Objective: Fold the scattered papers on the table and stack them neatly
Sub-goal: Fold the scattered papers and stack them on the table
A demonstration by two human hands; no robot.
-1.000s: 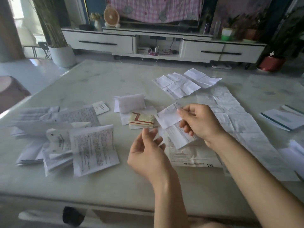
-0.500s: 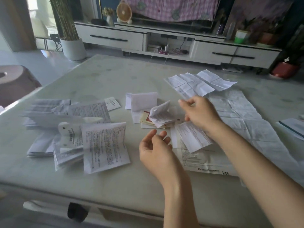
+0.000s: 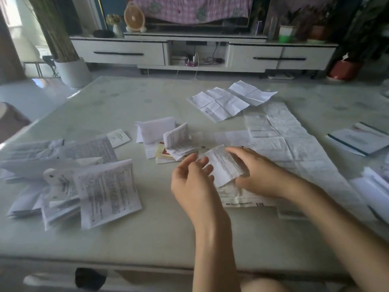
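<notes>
At the centre of the frame we see the right hand (image 3: 260,172) gripping a small white printed paper slip (image 3: 223,165) by its right edge, just above the pale marble counter (image 3: 160,234). The left hand (image 3: 193,184) hovers beside the slip's left edge with loose fingers, holding nothing. We cannot tell if it touches. We judge a fold is in hand: next the left hand should catch the free edge, match corners and crease, then add it to the small pile of folded white papers (image 3: 174,138) just above. A large creased white sheet (image 3: 294,144) lies unfolded at right.
</notes>
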